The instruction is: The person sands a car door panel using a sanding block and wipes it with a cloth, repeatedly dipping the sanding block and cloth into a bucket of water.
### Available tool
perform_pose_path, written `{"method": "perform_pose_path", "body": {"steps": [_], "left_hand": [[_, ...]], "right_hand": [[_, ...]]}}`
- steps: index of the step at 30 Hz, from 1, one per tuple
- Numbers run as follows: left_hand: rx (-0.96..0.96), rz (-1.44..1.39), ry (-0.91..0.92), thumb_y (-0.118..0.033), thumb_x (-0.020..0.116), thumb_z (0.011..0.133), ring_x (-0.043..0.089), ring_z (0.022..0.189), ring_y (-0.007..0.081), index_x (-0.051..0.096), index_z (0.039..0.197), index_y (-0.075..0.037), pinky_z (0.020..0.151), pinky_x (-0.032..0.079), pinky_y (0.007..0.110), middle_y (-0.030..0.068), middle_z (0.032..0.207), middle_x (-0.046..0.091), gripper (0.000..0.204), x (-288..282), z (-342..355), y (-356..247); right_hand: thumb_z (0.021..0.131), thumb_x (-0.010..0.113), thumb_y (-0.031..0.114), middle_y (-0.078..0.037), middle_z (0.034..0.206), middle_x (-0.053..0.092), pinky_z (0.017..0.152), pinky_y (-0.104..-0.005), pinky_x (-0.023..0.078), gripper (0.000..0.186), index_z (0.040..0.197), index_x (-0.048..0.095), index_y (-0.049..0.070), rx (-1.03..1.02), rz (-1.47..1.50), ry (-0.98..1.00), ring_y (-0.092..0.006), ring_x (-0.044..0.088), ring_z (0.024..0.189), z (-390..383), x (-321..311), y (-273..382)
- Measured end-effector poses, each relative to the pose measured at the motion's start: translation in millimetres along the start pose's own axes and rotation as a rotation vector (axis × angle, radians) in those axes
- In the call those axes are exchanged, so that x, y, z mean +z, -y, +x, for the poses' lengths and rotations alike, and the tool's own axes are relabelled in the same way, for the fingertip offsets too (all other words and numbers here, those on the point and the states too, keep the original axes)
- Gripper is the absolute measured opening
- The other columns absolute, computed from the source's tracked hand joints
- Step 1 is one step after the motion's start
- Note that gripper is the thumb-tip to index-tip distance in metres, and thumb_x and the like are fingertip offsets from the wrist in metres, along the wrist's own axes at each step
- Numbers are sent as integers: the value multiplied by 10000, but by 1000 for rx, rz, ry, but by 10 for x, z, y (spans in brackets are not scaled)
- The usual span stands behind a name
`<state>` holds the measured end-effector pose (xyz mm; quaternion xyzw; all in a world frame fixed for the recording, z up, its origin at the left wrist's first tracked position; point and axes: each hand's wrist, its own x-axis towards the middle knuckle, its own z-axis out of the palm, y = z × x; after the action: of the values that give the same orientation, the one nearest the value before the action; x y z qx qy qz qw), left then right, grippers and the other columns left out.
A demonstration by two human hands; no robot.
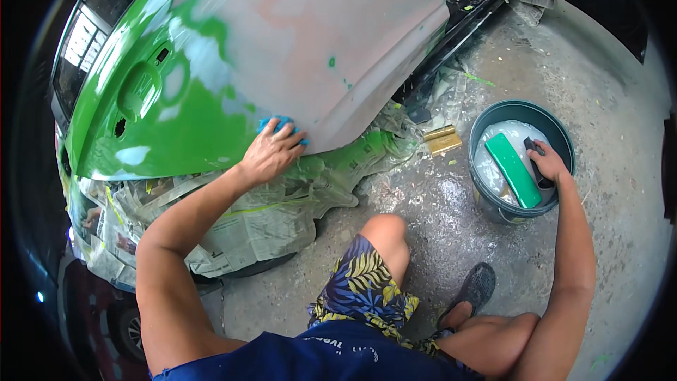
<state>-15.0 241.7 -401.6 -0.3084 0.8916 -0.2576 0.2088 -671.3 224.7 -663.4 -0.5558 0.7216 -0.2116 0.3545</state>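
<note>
A car door [310, 49] with green paint and sanded grey and pinkish patches fills the upper left. Against its lower edge my left hand [271, 154] presses a crumpled blue cloth [282, 124], fingers curled over it. To the right stands a dark green bucket [483, 194] of cloudy, sudsy water. My right hand [549, 164] reaches inside, fingers closed around a black block [530, 145], whose lower part is partly hidden by the hand. Beside that block, a long green sanding block [513, 169] lies slanted in the bucket.
Newspaper and plastic masking [247, 236] hang below the door. A folded gold-brown sheet [443, 140] lies on the wet concrete floor [437, 204] near the bucket. My sandalled foot [476, 289] rests in front of it. A dark sill [465, 14] runs along the upper right.
</note>
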Motion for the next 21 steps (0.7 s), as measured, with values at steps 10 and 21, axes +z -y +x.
{"method": "perform_pose_path", "body": {"steps": [10,21], "left_hand": [[-281,-123,-503,-242,674,867,653,1089,280,725,974,-137,926,489,465,48,1094,735,158,-829,2965,867],[281,-960,253,-539,732,801,718,1063,372,748,1140,15,943,558,460,269,1127,738,650,-519,4014,-2352]], "right_hand": [[974,631,472,-237,1442,607,1126,-380,419,699,1490,526,14,-25,142,-60,-333,586,1336,56,-130,-151],[842,687,443,-247,1443,594,1118,-462,468,736,1464,551,73,49,-311,-40,-409,582,1326,509,172,328]]}}
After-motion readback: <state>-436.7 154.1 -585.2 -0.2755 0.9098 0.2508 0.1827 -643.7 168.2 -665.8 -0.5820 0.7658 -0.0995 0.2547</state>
